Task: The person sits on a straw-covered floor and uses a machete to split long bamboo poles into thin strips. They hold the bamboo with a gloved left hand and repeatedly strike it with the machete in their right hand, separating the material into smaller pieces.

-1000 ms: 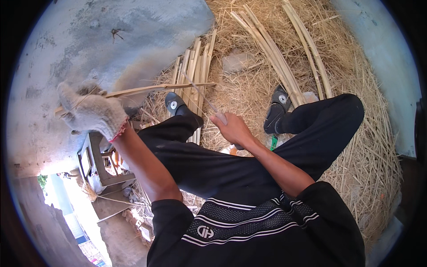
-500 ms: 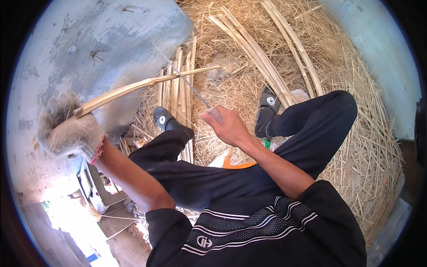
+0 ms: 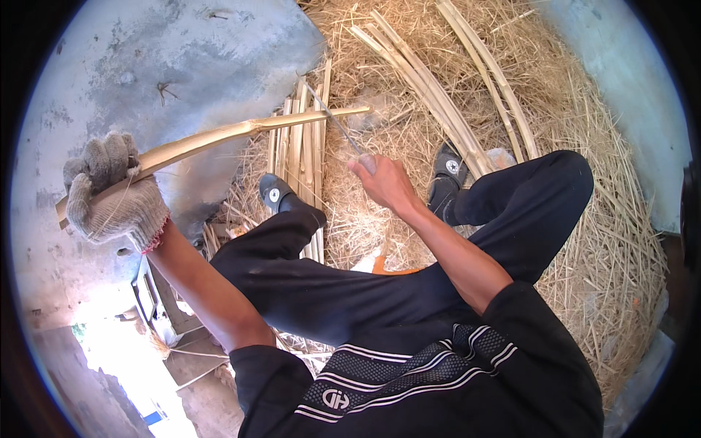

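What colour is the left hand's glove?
Glove: greyish white, red cuff edge; best in the head view.

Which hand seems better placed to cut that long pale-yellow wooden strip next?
Probably the right hand: bare, it holds a thin-bladed grey metal tool whose blade overlaps the strip in view. The grey-gloved left hand grips the strip itself.

Pale, knotted bamboo strip (image 3: 197,144), slightly aslant, a thin grey knife (image 3: 343,132) across its narrow right end.

A rough workshop, shown by blade (image 3: 344,131), strip (image 3: 197,144) and shavings (image 3: 606,285).
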The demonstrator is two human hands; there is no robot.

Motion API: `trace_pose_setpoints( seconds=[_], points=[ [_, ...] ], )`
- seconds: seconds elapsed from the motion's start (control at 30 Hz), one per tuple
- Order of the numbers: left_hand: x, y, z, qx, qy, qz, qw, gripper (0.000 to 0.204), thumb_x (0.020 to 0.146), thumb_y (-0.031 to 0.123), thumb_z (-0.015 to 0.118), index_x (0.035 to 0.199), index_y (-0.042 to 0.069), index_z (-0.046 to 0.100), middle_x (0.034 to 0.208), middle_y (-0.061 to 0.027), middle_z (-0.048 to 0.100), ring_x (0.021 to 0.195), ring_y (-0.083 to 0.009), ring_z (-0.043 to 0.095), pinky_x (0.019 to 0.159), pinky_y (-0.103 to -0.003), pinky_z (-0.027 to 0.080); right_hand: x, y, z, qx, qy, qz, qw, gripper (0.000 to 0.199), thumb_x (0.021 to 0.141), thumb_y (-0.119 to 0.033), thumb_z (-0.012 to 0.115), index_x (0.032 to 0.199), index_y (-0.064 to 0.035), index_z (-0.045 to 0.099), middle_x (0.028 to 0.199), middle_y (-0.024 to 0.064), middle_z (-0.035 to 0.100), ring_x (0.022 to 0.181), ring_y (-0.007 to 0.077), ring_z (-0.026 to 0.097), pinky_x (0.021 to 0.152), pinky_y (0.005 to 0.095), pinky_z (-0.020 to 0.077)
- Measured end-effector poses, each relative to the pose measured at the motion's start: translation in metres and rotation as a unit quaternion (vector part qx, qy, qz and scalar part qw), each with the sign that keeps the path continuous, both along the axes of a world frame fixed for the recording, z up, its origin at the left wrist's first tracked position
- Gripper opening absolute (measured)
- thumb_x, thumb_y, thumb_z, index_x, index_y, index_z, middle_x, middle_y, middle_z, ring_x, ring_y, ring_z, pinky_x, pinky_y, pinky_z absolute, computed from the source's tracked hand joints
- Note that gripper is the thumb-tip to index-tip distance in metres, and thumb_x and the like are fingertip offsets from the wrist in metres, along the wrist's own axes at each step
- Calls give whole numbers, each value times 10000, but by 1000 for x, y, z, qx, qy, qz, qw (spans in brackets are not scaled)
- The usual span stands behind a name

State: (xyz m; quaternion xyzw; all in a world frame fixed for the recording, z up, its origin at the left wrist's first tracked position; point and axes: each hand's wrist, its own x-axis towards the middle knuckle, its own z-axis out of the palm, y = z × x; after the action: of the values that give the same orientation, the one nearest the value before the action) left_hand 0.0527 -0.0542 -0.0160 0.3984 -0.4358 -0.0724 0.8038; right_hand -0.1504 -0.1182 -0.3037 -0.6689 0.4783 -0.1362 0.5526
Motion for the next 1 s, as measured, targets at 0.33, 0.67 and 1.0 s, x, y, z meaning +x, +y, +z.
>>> trace_pose_setpoints(
  seconds=[0.33, 0.67, 1.0],
  points=[
    [-1, -4, 8, 29, -52, -56, 997, 283, 636, 195, 528, 559, 177, 256, 520, 8, 269, 450, -127, 273, 444, -262, 304, 10, 30, -6, -5, -103, -67, 992, 524, 951, -479, 542, 902, 31, 651, 707, 201, 672, 612, 316, 677, 552, 401, 530],
    [-18, -32, 6, -37, 91, 357, 929, 357, 889, 200, 582, 1097, -26, 399, 759, -113, 503, 565, -222, 534, 532, -371, 429, 8, 53, 20, -61, -172, -69, 981, 520, 945, -482, 562, 828, 24, 584, 610, 156, 586, 541, 261, 587, 550, 402, 468],
    [-31, -41, 12, 37, 128, 425, 895, 585, 883, 247, 682, 1278, 20, 316, 901, -124, 561, 765, -238, 614, 663, -444, 507, 14, 39, -38, 30, -59, -117, 991, 490, 949, -449, 559, 888, 35, 609, 651, 182, 635, 601, 297, 650, 597, 418, 522]
  ],
)
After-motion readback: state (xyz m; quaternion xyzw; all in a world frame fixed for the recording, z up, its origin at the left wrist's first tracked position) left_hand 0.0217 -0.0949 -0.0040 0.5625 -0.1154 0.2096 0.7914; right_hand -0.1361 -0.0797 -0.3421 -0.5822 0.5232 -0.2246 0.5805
